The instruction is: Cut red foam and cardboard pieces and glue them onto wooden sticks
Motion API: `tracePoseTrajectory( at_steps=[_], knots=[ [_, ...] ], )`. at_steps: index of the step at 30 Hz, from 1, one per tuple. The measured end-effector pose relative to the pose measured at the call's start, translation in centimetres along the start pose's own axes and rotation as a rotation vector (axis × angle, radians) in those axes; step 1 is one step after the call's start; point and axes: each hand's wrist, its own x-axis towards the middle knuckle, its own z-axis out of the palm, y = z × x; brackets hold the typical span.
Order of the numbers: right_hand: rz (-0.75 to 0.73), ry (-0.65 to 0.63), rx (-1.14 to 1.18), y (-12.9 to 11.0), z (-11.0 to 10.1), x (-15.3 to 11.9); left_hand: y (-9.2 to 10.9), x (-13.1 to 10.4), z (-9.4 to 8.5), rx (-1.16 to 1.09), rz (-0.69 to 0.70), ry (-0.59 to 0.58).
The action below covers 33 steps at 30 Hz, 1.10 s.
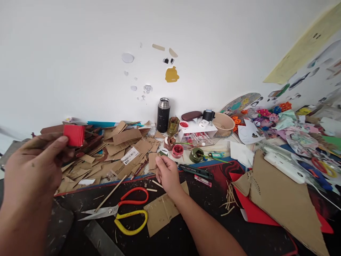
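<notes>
My left hand, raised at the left, pinches a small red square piece with ridged lines on its face, thumb in front. My right hand is in the middle with thumb and finger pressed together; whatever they hold, if anything, is too small to make out. Just beyond it stand a jar of red paint and a jar of dark green paint with a green stick in it. Beneath my right forearm lies a flat cardboard piece. Scissors with one red and one yellow handle lie open between my hands.
Cardboard scraps are heaped at the back left. A black flask stands against the wall. A utility knife lies right of my hand. A large cardboard sheet, a white glue gun and red paper occupy the right side.
</notes>
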Motion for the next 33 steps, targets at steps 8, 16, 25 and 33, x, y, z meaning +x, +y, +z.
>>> tracePoseTrajectory(
  at_steps=[8, 16, 25, 33],
  knots=[
    [-0.170, -0.199, -0.418, 0.5, 0.9, -1.7, 0.4, -1.6, 1.5, 0.357, 0.007, -0.581],
    [-0.075, -0.339, -0.464, 0.5, 1.4, -1.9, -0.3, -3.0, 2.9, 0.478, 0.109, -0.879],
    [0.055, -0.291, -0.203, 0.9, 1.4, -1.8, -1.8, -3.6, 3.6, 0.463, 0.125, -0.996],
    [0.126, -0.258, -0.059, 0.6, 1.5, -1.5, -2.7, -4.5, 3.7, 0.532, 0.143, -1.207]
  ],
)
